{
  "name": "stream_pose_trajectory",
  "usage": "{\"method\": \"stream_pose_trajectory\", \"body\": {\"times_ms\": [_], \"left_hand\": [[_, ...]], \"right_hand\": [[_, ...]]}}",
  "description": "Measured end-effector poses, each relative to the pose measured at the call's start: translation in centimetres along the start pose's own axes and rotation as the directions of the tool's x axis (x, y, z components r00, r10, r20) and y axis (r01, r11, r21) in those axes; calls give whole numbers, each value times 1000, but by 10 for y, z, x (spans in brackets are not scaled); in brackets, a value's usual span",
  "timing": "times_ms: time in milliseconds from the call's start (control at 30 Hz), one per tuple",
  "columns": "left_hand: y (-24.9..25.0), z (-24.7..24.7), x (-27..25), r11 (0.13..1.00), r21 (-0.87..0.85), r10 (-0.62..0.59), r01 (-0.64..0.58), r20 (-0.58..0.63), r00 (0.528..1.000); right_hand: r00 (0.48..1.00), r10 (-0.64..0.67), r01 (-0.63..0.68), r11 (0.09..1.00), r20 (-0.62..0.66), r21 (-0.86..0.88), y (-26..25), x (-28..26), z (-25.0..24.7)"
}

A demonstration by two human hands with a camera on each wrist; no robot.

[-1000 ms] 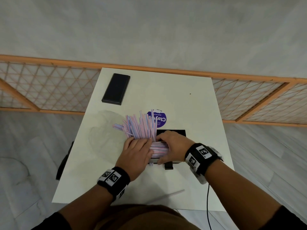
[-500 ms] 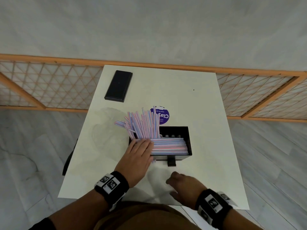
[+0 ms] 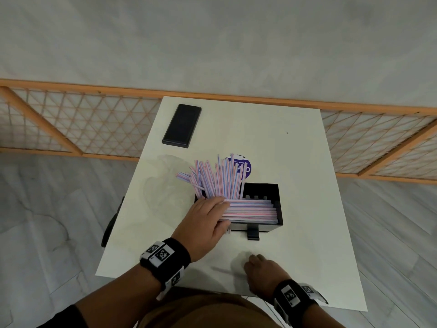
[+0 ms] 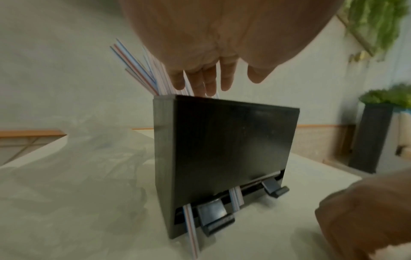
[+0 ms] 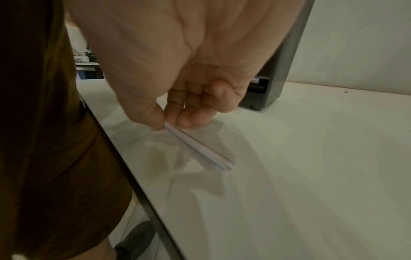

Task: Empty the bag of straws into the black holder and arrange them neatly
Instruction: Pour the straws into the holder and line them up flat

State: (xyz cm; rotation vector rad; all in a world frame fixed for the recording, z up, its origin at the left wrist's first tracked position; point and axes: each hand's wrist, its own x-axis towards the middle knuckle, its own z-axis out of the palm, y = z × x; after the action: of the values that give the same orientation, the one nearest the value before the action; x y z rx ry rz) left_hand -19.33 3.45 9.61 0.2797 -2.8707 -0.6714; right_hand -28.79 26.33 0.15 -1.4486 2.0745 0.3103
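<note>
The black holder (image 3: 280,209) stands mid-table with striped straws (image 3: 250,210) lying flat inside it. More straws (image 3: 217,178) fan upward and away at its left end. My left hand (image 3: 222,214) rests with straight fingers (image 4: 206,82) on the left ends of the flat straws. One straw end (image 4: 191,227) pokes out under the holder (image 4: 222,149). By the table's near edge, my right hand (image 3: 251,259) pinches a single loose straw (image 5: 198,147) between thumb and fingers (image 5: 189,121), low over the tabletop.
A crumpled clear bag (image 3: 165,185) lies left of the holder, its purple label (image 3: 246,165) showing behind the straws. A flat black rectangular object (image 3: 181,125) lies at the far left of the white table (image 3: 307,162). An orange lattice fence (image 3: 82,126) runs behind.
My right hand left the holder, drew back to the near table edge and took hold of a loose straw lying there. The left hand stayed on the straws.
</note>
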Motion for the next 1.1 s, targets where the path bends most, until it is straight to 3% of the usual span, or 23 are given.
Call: {"method": "stream_pose_trajectory", "body": {"times_ms": [133, 200, 300, 367, 433, 567, 633, 733, 800, 900, 1100], "left_hand": [[4, -28, 0, 976, -184, -140, 113, -144, 980], [3, -40, -2, 927, -317, -266, 198, -190, 945], [-5, -50, -4, 852, -408, -435, 327, -205, 877], [-14, -50, -4, 799, -431, -525, 420, -158, 836], [-24, -47, -4, 737, -443, -597, 511, -72, 799], [-37, -38, 5, 522, -532, -730, 667, 125, 671], [-39, -38, 14, 448, -537, -747, 714, 214, 630], [-40, -38, 29, 490, -542, -711, 682, 204, 673], [-41, -37, 36, 532, -544, -694, 649, 159, 702], [-37, -39, 44, 540, -597, -678, 593, 109, 727], [-33, -35, 51, 683, -519, -560, 514, 80, 825]], "right_hand": [[976, -47, 60, 997, -211, 54, -11, -20, -39], [908, -69, 97, 994, -414, 48, -11, -34, -74], [811, -47, 92, 995, -584, 48, -1, -43, -126], [769, -25, 42, 999, -638, 11, 10, -38, -151], [763, -18, 23, 1000, -646, -1, 19, -28, -167], [828, 27, 19, 997, -560, 76, 28, 2, -171], [818, 104, 19, 978, -565, 207, 25, 10, -171], [775, 337, -21, 859, -535, 511, 18, 21, -177], [791, 450, -73, 742, -415, 666, 21, 36, -181], [831, 427, -47, 692, -356, 720, 25, 58, -186], [854, 274, 146, 691, -443, 708, 14, 74, -199]]}}
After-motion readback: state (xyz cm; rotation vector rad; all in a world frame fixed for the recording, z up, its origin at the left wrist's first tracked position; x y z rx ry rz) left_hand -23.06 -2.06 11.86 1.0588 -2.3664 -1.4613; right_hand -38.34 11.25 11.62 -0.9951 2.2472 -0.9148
